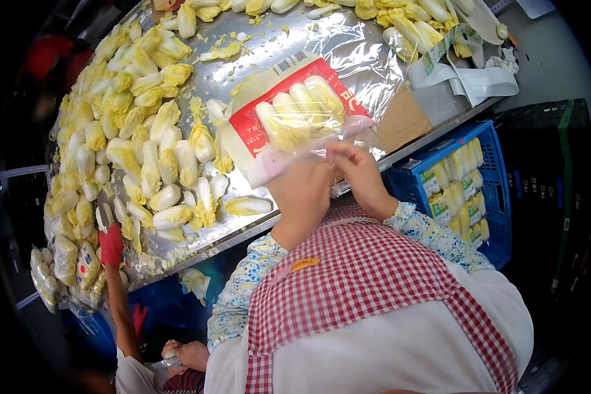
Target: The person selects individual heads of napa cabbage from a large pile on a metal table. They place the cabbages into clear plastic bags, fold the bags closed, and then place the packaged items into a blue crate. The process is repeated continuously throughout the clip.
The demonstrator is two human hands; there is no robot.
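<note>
"While both your forearms come up from six o'clock, your hands nearly meet just beyond your red-checked apron (348, 282); take that spot as the dial's centre. Your right hand (360, 172) bends inward, thumb and fingers pinching the near edge of the clear film (374, 59)."

"And your left?"

"Your left hand (305, 194) sits just beside it, back turned up, fingers curled toward the same edge. It is blurred and its fingertips are hidden, so I cannot tell whether it grips anything."

"How many of each thing do you have?"

"You have four baby napa cabbages (300, 105) side by side at eleven o'clock, under the film and on one red-and-cream printed sheet (246, 126). One blue crate (501, 203) stands at three o'clock, its packed cabbages (452, 190) too overlapped to count. The loose cabbages (150, 161), heaped from nine to eleven o'clock on your steel table (276, 39), defeat counting too."

"What else is around you, or in your way?"

"Film spreads loosely toward one o'clock. At two o'clock lies brown cardboard (400, 121), with white packaging strips (486, 82) farther out. Between eight and nine, a co-worker's red-gloved hand (111, 246) is at the heap, near some bagged packs (65, 259). Your own hands cover part of the film's near edge."
</note>
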